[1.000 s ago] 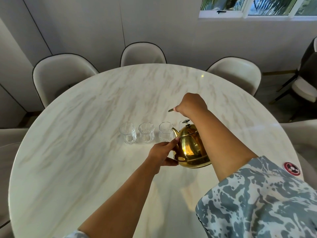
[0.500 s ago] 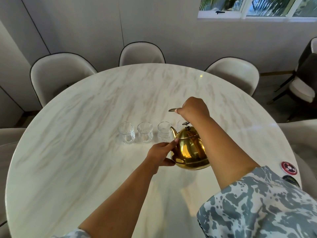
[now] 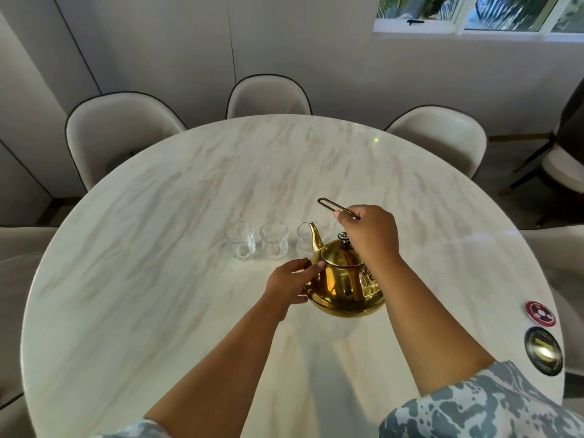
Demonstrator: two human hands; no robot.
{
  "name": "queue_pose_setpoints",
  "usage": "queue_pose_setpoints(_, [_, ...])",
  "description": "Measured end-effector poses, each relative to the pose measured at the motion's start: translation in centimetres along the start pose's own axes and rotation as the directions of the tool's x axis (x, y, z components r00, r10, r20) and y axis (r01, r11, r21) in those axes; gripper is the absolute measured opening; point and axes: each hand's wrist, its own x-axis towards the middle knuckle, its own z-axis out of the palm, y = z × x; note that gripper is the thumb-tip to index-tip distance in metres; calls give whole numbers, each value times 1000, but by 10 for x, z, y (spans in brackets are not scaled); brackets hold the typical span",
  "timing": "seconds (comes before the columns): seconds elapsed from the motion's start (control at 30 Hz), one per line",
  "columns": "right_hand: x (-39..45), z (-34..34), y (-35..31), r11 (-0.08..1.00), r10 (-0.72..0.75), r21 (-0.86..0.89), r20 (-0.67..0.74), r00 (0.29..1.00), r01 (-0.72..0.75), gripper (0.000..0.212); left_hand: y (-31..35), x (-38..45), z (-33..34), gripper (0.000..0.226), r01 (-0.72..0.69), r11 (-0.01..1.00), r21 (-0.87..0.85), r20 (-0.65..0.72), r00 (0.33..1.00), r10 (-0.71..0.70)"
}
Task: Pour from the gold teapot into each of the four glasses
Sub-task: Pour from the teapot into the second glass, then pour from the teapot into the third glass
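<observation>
The gold teapot [image 3: 343, 284] hangs a little above the marble table [image 3: 158, 295], its spout pointing up and away toward the row of glasses. My right hand [image 3: 368, 235] is shut on its wire handle [image 3: 328, 204] above the lid. My left hand [image 3: 292, 281] rests against the pot's left side, fingers curved on it. Three clear glasses stand in a row: the left glass [image 3: 240, 245], the second glass [image 3: 274, 240] and the third glass [image 3: 306, 240] just behind the spout. A fourth glass [image 3: 337, 227] is mostly hidden behind my right hand.
Cream chairs [image 3: 268, 96] ring the round table's far edge. A red round disc [image 3: 319, 314] and a dark round disc [image 3: 544, 350] lie at the table's right rim. A wall with a window is behind.
The teapot has tipped back more upright, its spout rising away from the glasses. My right hand shifted right and lower on the handle, so more of the wire handle shows.
</observation>
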Motion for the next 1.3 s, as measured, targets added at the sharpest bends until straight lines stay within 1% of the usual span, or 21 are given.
queue_pose_setpoints(0.2, [1, 11, -22, 993, -57, -98, 46, 997, 61, 37, -1, -5, -22, 61, -8, 998, -55, -46, 999, 5])
queue_pose_setpoints(0.23, [2, 13, -27, 991, -67, -113, 54, 996, 72, 37, -1, -6, -26, 57, -8, 998, -56, -48, 999, 5])
queue_pose_setpoints(0.27, [3, 15, -32, 988, -76, -128, 61, 995, 84, 38, -1, -7, -29, 49, -11, 998, -56, -48, 999, 8])
queue_pose_setpoints(0.33, [6, 19, -42, 984, -82, -151, 83, 993, 94, 38, -1, -8, -36, 25, -14, 998, -56, -39, 999, 11])
queue_pose_setpoints(0.37, [8, 22, -47, 983, -80, -156, 96, 992, 94, 38, 0, -8, -39, 18, -12, 998, -55, -34, 999, 10])
queue_pose_setpoints(0.4, [11, 24, -52, 982, -78, -162, 106, 991, 94, 38, 0, -9, -41, 16, -13, 999, -53, -30, 999, 11])
queue_pose_setpoints(0.53, [24, 33, -67, 972, -39, -221, 157, 987, 73, 36, 3, -11, -46, 23, 3, 999, -44, -35, 999, -4])
queue_pose_setpoints(0.67, [33, 34, -80, 959, 5, -280, 198, 980, 52, 36, 6, -13, -46, 42, 31, 998, -57, -47, 998, -34])
queue_pose_setpoints(0.83, [38, 34, -87, 938, 3, -339, 231, 973, 78, 38, 10, -16, -46, 48, 42, 995, -85, -44, 998, -46])
queue_pose_setpoints(0.93, [41, 34, -90, 933, 2, -350, 237, 971, 83, 46, 11, -16, -46, 47, 39, 996, -85, -44, 998, -43])
queue_pose_setpoints(1.07, [42, 34, -90, 931, 18, -358, 241, 970, 71, 47, 11, -16, -45, 36, 43, 996, -78, -35, 998, -45])
queue_pose_setpoints(1.3, [42, 35, -89, 930, 25, -361, 249, 968, 68, 47, 10, -16, -45, 47, 61, 996, -66, -39, 997, -63])
